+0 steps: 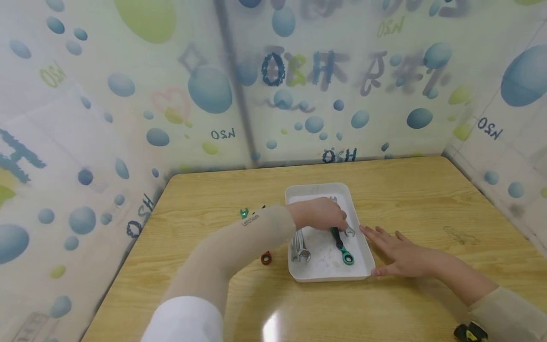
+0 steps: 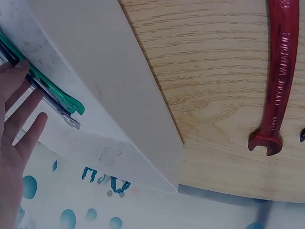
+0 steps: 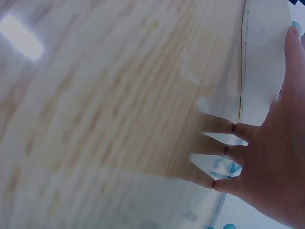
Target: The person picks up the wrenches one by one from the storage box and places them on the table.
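A white tray (image 1: 316, 275) stands on the wooden table with several wrenches inside. My left hand (image 1: 318, 212) reaches into it, its fingertips pinching a green and black ratchet wrench (image 1: 348, 257); in the left wrist view, fingers (image 2: 29, 112) lie along that wrench. Silver wrenches (image 1: 302, 251) lie along the tray's left side, and another silver wrench end (image 1: 349, 231) shows just right of the left hand. Beside the tray's right wall, my right hand (image 1: 403, 256) rests with straight, spread fingers, thumb and fingertips at the tray's edge.
Left of the tray lie a red wrench (image 2: 281, 71) and a green wrench end (image 1: 244, 213), partly hidden by the left forearm. A black and yellow object (image 1: 470, 332) sits near the right forearm. Patterned sheeting (image 1: 316, 95) stands around the table.
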`<state>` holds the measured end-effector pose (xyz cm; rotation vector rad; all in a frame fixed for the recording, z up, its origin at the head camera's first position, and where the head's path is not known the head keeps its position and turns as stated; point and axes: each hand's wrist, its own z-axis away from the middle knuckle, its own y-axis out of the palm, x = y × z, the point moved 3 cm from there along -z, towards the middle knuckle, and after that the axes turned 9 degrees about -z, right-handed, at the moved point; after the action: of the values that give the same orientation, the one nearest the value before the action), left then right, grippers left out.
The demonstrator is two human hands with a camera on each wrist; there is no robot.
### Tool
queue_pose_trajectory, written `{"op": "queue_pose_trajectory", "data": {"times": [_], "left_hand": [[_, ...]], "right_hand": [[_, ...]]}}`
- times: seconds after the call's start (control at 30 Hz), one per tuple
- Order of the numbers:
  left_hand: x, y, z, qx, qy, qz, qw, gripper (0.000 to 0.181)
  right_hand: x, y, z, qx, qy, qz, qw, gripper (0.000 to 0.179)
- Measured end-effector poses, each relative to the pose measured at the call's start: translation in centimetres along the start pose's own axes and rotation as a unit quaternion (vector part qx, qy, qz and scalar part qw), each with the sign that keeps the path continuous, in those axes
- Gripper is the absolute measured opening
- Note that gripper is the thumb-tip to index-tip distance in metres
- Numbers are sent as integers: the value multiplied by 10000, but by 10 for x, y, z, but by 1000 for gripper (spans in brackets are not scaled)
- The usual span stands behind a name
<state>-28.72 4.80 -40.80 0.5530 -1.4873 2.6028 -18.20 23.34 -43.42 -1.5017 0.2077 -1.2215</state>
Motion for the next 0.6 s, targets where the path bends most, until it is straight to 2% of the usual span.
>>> {"op": "queue_pose_trajectory", "data": {"times": [0.43,0.6], "left_hand": [[-2,-2,2,-115,-10,-8,9999,9],[1,0,2,-133,-133,405,9990,8]], "right_hand": [[4,-1,1,-26,9,16,10000,98],[3,-1,1,-16,31,34,10000,98]]}}
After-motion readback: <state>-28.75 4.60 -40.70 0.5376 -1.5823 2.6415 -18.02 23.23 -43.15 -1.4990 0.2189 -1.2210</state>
